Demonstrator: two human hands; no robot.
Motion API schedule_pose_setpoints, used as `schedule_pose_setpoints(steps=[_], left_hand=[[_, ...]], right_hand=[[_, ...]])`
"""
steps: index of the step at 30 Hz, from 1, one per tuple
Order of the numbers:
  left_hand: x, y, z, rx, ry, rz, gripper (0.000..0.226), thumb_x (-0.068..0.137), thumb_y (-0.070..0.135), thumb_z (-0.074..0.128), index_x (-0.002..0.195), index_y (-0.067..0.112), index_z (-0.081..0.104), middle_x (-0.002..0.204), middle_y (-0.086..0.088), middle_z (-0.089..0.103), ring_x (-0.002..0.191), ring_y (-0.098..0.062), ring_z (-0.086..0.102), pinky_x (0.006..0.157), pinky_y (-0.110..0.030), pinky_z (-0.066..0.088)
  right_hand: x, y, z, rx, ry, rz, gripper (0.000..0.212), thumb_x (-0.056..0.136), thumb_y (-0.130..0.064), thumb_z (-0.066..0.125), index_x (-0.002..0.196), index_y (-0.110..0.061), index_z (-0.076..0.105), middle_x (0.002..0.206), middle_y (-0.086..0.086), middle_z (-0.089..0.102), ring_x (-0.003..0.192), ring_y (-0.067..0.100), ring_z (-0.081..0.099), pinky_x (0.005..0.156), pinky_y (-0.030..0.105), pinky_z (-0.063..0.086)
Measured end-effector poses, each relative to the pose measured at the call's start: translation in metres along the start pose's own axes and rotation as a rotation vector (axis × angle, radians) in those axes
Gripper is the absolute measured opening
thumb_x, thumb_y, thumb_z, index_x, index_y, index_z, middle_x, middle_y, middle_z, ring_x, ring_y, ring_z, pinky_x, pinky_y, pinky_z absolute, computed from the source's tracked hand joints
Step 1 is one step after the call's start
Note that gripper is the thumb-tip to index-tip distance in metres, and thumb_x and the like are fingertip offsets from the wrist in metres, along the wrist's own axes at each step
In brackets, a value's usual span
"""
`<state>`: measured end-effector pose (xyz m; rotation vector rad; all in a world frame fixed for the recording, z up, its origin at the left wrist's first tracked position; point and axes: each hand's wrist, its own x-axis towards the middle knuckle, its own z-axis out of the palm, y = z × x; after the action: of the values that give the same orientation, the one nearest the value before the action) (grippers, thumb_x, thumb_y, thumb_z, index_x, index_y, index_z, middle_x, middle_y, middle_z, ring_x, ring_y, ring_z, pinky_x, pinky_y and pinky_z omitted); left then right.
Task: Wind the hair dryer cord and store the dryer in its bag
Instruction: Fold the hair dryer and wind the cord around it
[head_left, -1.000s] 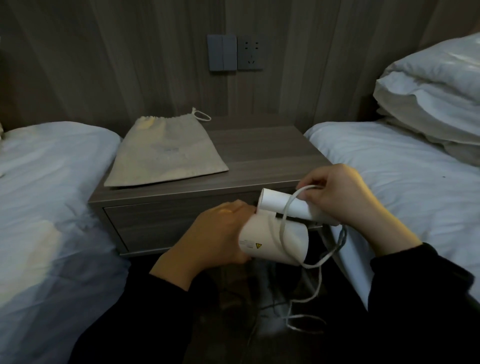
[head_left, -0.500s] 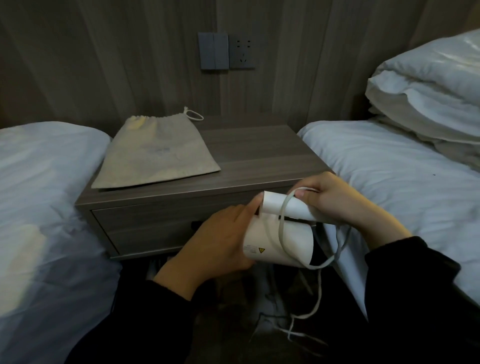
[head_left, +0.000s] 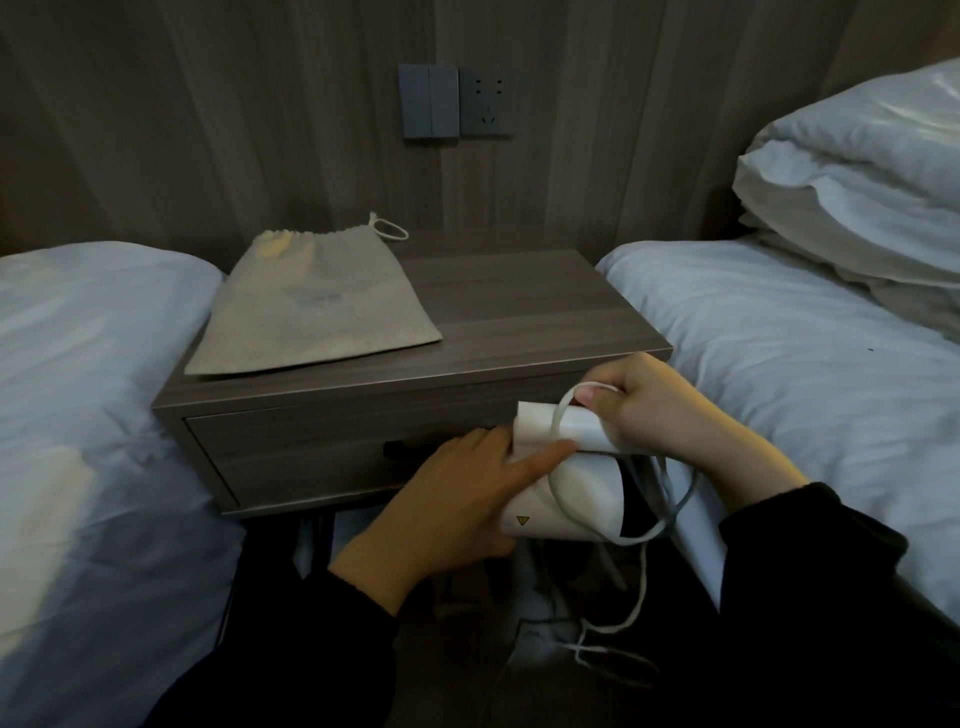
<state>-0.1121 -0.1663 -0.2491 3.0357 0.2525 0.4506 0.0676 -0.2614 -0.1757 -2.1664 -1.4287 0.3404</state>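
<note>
My left hand (head_left: 457, 499) grips the white dryer (head_left: 563, 499); my right hand (head_left: 660, 410) pinches its cord (head_left: 558, 415) over the folded handle. The bag (head_left: 317, 306) lies flat on the nightstand (head_left: 519, 306) beyond.

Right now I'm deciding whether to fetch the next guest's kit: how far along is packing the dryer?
Early. One loop of cord circles the folded hair dryer, steadied by the left hand while the right hand guides it. Much cord trails down; the bag lies flat on the nightstand.

Bare left hand (head_left: 452, 499) and right hand (head_left: 670, 415) — long black sleeves (head_left: 810, 545) to the wrists.
</note>
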Motion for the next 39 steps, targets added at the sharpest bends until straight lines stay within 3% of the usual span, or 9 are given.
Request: schedule_pose_setpoints(steps=[6,10,12,17,22,28,30,33,39], left_hand=[[-0.003,-0.007,-0.010,-0.179,0.047,-0.133,0.089,0.065,0.039,0.074,0.139,0.035,0.025,0.120,0.000,0.051,0.106,-0.017,0.049,0.089,-0.029,0.043],[-0.006,-0.015,-0.023,-0.280,0.086,-0.245,0.091,0.063,0.038,0.076,0.139,0.037,0.026,0.126,0.006,0.048,0.112,-0.013,0.048,0.094,-0.028,0.041],[-0.008,-0.019,-0.031,-0.317,0.095,-0.289,0.093,0.061,0.037,0.078,0.139,0.040,0.026,0.129,0.007,0.047,0.114,-0.011,0.048,0.093,-0.027,0.041],[-0.015,-0.029,-0.041,-0.487,0.029,-0.324,0.090,0.056,0.035,0.081,0.130,0.054,0.032,0.122,0.026,0.048,0.106,0.003,0.050,0.087,-0.018,0.041],[-0.017,-0.032,-0.050,-0.638,-0.112,-0.296,0.086,0.055,0.027,0.084,0.120,0.058,0.038,0.117,0.023,0.054,0.103,-0.001,0.056,0.082,-0.021,0.051],[-0.019,-0.033,-0.049,-0.850,-0.184,-0.283,0.081,0.056,0.019,0.083,0.122,0.050,0.047,0.123,0.017,0.055,0.109,0.000,0.054,0.088,-0.014,0.045],[-0.019,-0.031,-0.047,-0.894,-0.175,-0.278,0.082,0.053,0.026,0.082,0.122,0.053,0.046,0.127,0.009,0.054,0.113,-0.005,0.053,0.091,-0.016,0.044],[-0.015,-0.028,-0.048,-0.978,-0.068,-0.299,0.083,0.048,0.034,0.079,0.116,0.064,0.043,0.130,0.005,0.051,0.117,-0.009,0.051,0.091,-0.019,0.045],[-0.005,-0.026,-0.046,-1.015,0.191,-0.413,0.095,0.045,0.032,0.082,0.124,0.061,0.036,0.115,0.000,0.064,0.105,-0.011,0.061,0.088,-0.027,0.050]], right_hand=[[0.003,0.002,0.000,-0.004,0.157,-0.096,0.016,0.079,-0.036,0.066,0.088,-0.023,0.070,0.088,-0.006,0.067,0.085,0.011,0.060,0.073,0.028,0.045],[0.006,0.013,0.006,-0.061,0.263,-0.125,0.058,0.071,-0.023,0.075,0.123,-0.016,0.053,0.120,0.005,0.051,0.114,0.021,0.047,0.097,0.031,0.038],[0.005,0.017,0.012,-0.022,0.357,-0.153,0.055,0.068,-0.012,0.072,0.119,-0.011,0.050,0.118,0.007,0.049,0.113,0.024,0.047,0.094,0.026,0.036],[0.009,0.020,0.004,0.145,0.563,-0.088,0.018,0.067,-0.014,0.078,0.069,-0.013,0.061,0.090,0.002,0.055,0.080,0.013,0.053,0.066,0.005,0.033],[0.004,0.030,-0.009,0.498,0.315,-0.039,0.019,0.081,-0.007,0.067,0.065,-0.011,0.059,0.064,0.008,0.054,0.056,0.009,0.046,0.056,0.019,0.037],[0.011,0.048,-0.001,1.123,-0.038,0.121,0.028,0.091,-0.003,0.044,0.066,-0.007,0.055,0.051,0.000,0.056,0.046,0.008,0.050,0.045,0.014,0.041],[0.013,0.052,0.005,1.237,-0.108,0.195,0.014,0.076,-0.011,0.068,0.066,-0.005,0.060,0.049,0.002,0.057,0.042,0.008,0.051,0.040,0.015,0.043],[0.015,0.058,0.018,1.342,-0.259,0.236,0.044,0.029,-0.024,0.093,0.062,-0.011,0.067,0.051,0.000,0.054,0.041,0.007,0.049,0.040,0.017,0.042],[0.013,0.027,0.044,1.240,-0.241,0.165,0.010,0.075,-0.008,0.058,0.077,-0.007,0.067,0.048,0.003,0.049,0.038,0.009,0.040,0.039,0.017,0.036]])
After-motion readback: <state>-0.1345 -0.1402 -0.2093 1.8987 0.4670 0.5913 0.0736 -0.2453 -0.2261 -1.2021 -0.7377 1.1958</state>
